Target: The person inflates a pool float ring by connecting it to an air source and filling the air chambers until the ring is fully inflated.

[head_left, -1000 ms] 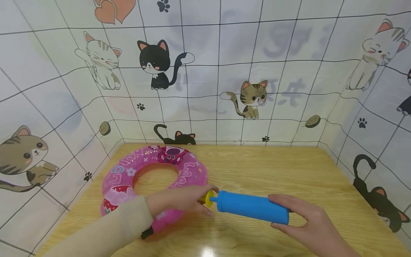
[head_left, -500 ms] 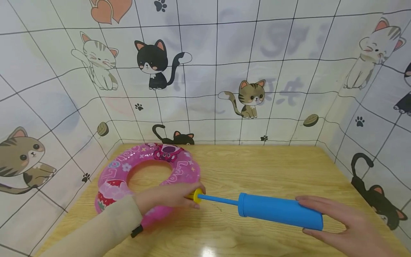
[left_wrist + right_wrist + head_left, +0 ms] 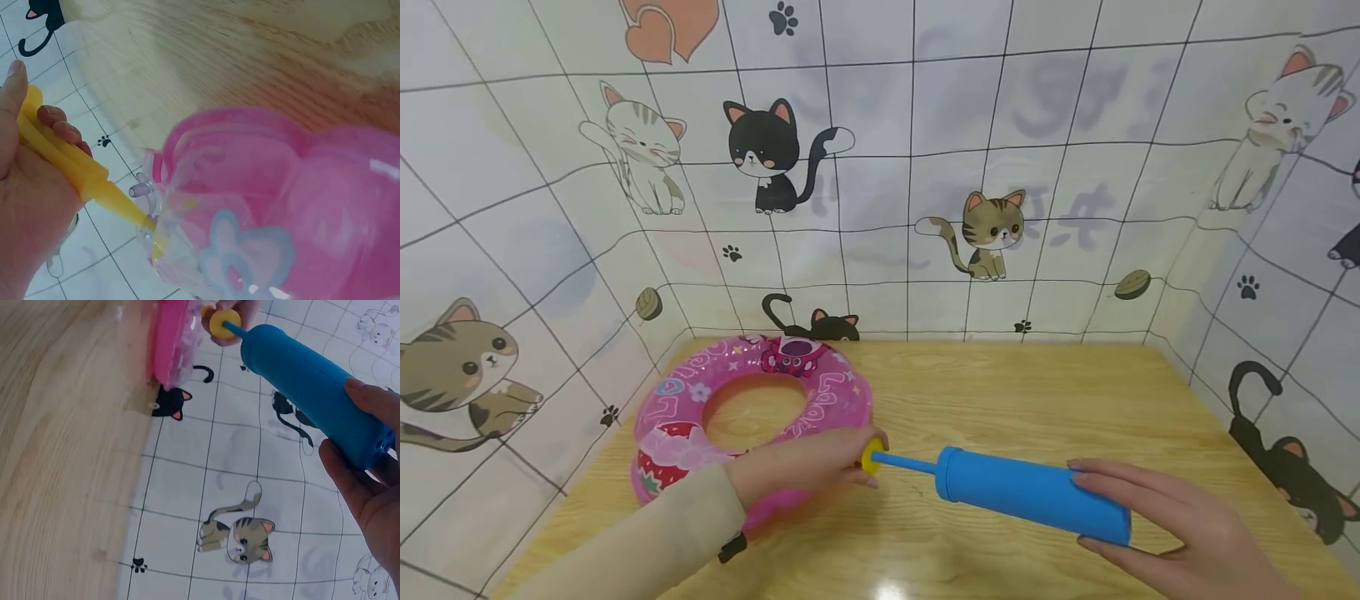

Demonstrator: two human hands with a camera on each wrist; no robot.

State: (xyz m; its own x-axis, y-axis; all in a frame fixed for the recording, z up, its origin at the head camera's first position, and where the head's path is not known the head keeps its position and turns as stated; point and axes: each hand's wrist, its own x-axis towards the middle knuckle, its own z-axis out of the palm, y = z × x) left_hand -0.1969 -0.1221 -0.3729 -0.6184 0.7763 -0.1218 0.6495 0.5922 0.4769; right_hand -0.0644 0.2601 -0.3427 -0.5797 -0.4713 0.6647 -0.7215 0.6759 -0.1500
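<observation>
Blue plastic forms the barrel point(image 3: 1033, 493) of a hand pump, held clear of the desk point(image 3: 1015, 392) and inclined slightly, its right end lower in the head view. The right hand point(image 3: 1183, 525) is clamped on that right end, thumb on one side and fingers on the other. From the opposite end a thin blue rod point(image 3: 906, 462) stands exposed, running to a yellow disc point(image 3: 872, 457). The left hand point(image 3: 823, 461) is closed around the yellow nozzle piece point(image 3: 69, 150) beyond the disc; its tapered tip meets clear plastic on the pink swim ring point(image 3: 842, 400) (yellow shows through the film, though how firmly the tip is seated cannot be told). Just beside the tip is a small clear plug point(image 3: 140, 189). The ring rests on the left part of the desk, inflated and printed with lettering, flowers and a strawberry, partly covered by the left forearm in its cream sleeve point(image 3: 677, 533). A black tab point(image 3: 732, 547) shows at its near edge. Behind stands a white gridded wall covering point(image 3: 872, 192) bearing cartoon cats and paw prints.
</observation>
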